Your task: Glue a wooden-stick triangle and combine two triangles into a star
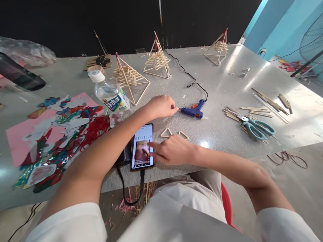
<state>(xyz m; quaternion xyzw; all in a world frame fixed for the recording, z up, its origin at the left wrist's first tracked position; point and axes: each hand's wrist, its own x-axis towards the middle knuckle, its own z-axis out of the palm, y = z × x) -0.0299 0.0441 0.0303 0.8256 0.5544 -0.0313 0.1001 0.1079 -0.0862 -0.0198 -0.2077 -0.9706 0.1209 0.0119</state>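
My right hand (pixel 174 150) reaches over a phone (pixel 133 148), with its index finger and others stretched towards the lit screen. I cannot tell whether a fingertip touches the glass. The phone lies flat and shows a timer above a picture. My left hand (pixel 161 107) is curled closed beyond the phone, its fingertips close to the nozzle of a blue glue gun (pixel 193 111) lying on its side. Whatever those fingers pinch, if anything, is hidden. Between my hands lie two small stick triangles (pixel 166 133), the right one partly covered by my right hand.
Stick pyramids (pixel 156 60) stand along the back. A water bottle (pixel 111 94) stands left, beside shiny wrappers (pixel 60 144) and red string (pixel 98 127). Scissors (pixel 257 127) rest on loose sticks (pixel 254 109) at right. The glue gun's black cord (pixel 185 71) runs backwards.
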